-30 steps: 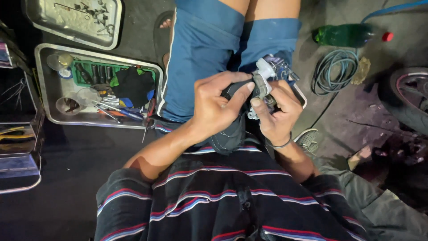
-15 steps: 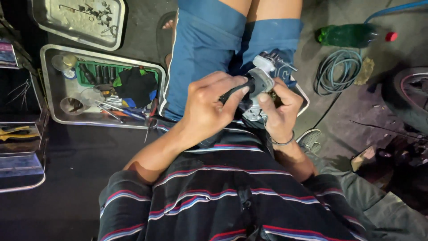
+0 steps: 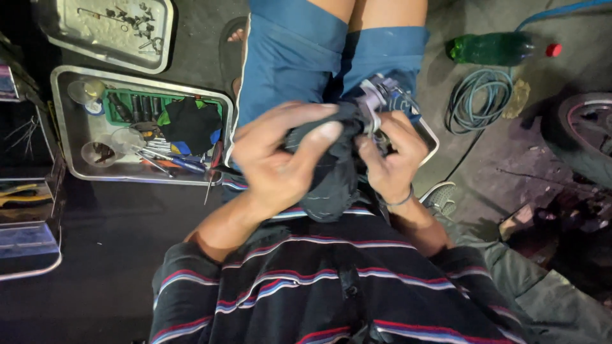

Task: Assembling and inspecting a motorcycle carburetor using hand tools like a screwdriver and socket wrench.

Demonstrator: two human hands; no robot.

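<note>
Left hand (image 3: pixel 271 162) grip: fingers curled and pressed onto a dark grey crumpled cloth rag (image 3: pixel 331 172), thumb on top, pinching the rag against a small silvery metal mechanical part (image 3: pixel 373 108). Right hand (image 3: pixel 392 156) grip: fingers closed around the lower side of the same metal part, holding it from the right; thin band on that wrist. Rag sits between both hands, hanging down toward the person's striped shirt (image 3: pixel 331 286). Metal part is held in mid-air above the lap, just in front of a seated person's blue shorts (image 3: pixel 299 57). Its long axis is hard to read, mostly hidden by rag and fingers; the visible end points up and away from the wearer, toward the shorts.

Outward, left: shallow rectangular metal tray (image 3: pixel 70 159) on the floor, holding a green plastic socket holder (image 3: pixel 137 108) with dark sockets in a row, a black cloth lump, screwdrivers and small round cups. Above it, a second metal tray (image 3: pixel 162 38) with scattered small dark screws and bits. Far left edge: clear plastic box (image 3: pixel 25 248), contents unclear.

Outward, right: green plastic bottle with red cap (image 3: pixel 500 48) lying on its side on the concrete floor, cap pointing right; no label readable. Below it a coiled grey-blue cable (image 3: pixel 478 102). Far right: part of a black tyre with rim (image 3: pixel 583 137).
</note>
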